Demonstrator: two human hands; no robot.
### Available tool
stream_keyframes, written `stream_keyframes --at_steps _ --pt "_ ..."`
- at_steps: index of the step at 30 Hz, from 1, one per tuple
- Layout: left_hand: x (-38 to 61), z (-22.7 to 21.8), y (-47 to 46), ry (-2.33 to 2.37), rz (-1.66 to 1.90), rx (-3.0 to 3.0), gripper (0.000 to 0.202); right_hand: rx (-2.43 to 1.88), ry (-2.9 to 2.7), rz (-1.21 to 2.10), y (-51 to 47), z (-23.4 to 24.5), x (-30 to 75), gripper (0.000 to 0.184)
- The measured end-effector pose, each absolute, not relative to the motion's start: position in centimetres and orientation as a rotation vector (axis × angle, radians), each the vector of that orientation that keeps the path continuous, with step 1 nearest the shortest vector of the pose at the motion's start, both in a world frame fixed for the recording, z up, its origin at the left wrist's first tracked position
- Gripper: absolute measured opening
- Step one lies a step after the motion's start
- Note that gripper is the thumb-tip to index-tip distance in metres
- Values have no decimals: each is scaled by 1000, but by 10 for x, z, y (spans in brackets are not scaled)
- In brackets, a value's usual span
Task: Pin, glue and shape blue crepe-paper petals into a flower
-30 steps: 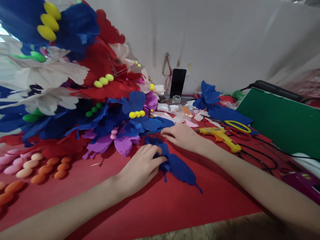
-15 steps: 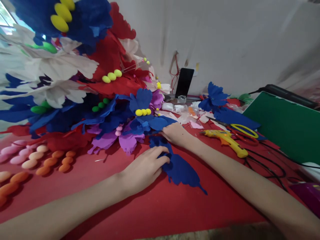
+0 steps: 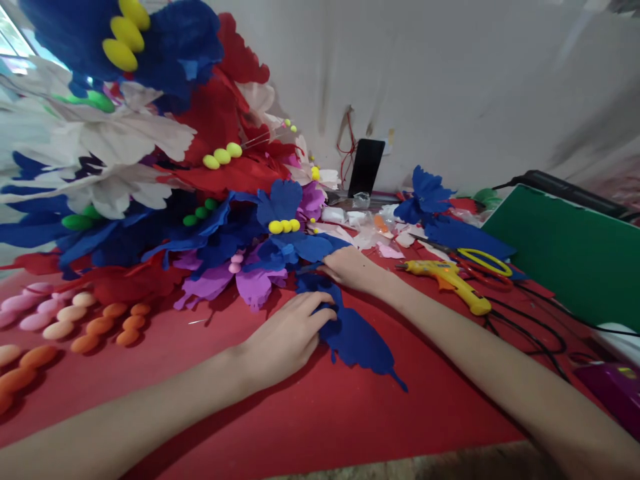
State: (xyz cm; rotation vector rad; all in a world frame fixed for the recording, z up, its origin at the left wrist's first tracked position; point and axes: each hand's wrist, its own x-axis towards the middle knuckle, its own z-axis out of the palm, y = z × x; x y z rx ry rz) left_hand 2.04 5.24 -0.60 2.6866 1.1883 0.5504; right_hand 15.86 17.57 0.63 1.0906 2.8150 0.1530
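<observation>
A dark blue butterfly-shaped cutout (image 3: 363,340) lies on the red tabletop, one scalloped wing pointing toward the near right. My left hand (image 3: 287,333) rests over its left edge, fingers curled and closed on the material. Farther back, my right hand (image 3: 350,263) reaches in beside the cutout's upper part, its fingers hidden beneath a blue wing. That wing belongs to a blue butterfly (image 3: 285,200) with yellow oval beads, just beyond the hands. A purple butterfly (image 3: 260,283) with pink beads sits left of it.
Blue, red and white butterflies are piled at left, above rows of orange bead strips (image 3: 100,325). To the right lie a yellow glue gun (image 3: 447,277), yellow-and-red-handled scissors (image 3: 485,261), black cords and a green board (image 3: 565,253). A phone (image 3: 367,167) leans against the wall.
The view has shifted very slightly. Both hands keep their places at the blue cutout, with no clear movement.
</observation>
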Motion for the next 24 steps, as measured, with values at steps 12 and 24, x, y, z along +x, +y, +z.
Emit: stream_keyframes --at_steps 12,24 --pt "19 -8 55 1160 639 2700 37 1060 3040 57 157 28 193 24" --pt "16 -9 56 953 870 2826 17 1191 2734 376 231 24 257 30"
